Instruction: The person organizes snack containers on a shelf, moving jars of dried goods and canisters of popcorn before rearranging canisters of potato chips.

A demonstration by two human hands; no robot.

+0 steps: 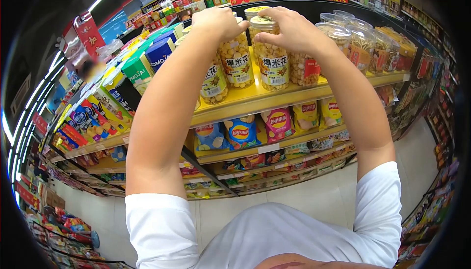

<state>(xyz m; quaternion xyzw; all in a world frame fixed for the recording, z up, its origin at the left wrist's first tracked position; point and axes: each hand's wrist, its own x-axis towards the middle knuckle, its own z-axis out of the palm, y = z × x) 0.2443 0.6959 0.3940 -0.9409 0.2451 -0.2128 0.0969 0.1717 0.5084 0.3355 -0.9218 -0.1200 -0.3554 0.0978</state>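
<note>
Colourful boxes (157, 53) line the far left. My left hand (218, 21) reaches up, fingers curled tight over the lid of the left popcorn jar (236, 58). Just beside it, my right hand (289, 29) grips the top of the right popcorn jar (273, 67). Both jars stand upright on the yellow shelf (255, 98). More snack jars (363, 43) follow rightward.

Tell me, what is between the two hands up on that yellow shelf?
Head view: the lid of the popcorn jar in the right hand, a second lid behind; the left hand holds the neighbouring jar.
</note>
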